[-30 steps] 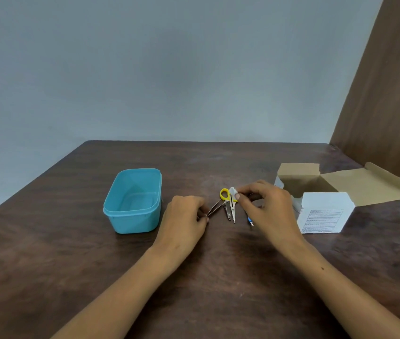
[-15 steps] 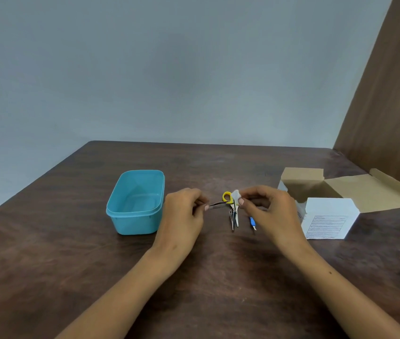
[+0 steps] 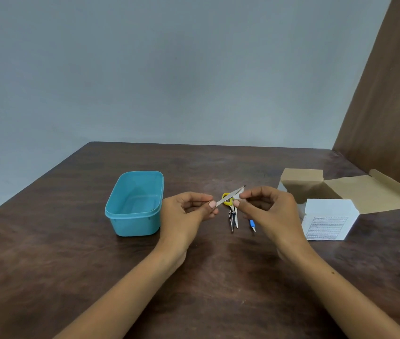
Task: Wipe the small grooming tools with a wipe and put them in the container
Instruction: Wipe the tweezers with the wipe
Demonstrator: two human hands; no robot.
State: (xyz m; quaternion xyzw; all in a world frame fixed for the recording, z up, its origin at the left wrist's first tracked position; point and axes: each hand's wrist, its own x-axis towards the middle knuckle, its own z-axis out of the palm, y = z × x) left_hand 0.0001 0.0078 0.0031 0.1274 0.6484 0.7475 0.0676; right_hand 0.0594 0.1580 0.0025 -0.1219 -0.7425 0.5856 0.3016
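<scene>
My left hand (image 3: pixel 189 211) pinches one end of a thin metal tool (image 3: pixel 228 195) and holds it raised, its tip slanting up to the right. My right hand (image 3: pixel 267 211) pinches a small white wipe (image 3: pixel 238 195) against that tool. Below them on the table lie yellow-handled scissors (image 3: pixel 227 200), a dark metal tool (image 3: pixel 232 220) and a blue-handled tool (image 3: pixel 252 225). The teal plastic container (image 3: pixel 134 204) stands open, left of my left hand, with nothing visible inside.
An open white cardboard box (image 3: pixel 328 220) with its brown flaps spread stands to the right of my right hand. The dark wooden table (image 3: pixel 72 265) ends at a grey wall behind; a brown wooden panel (image 3: pixel 389 106) rises at the right.
My left hand lifted the thin metal tool off the table and tilted its tip upward. My right hand brought the wipe up against it.
</scene>
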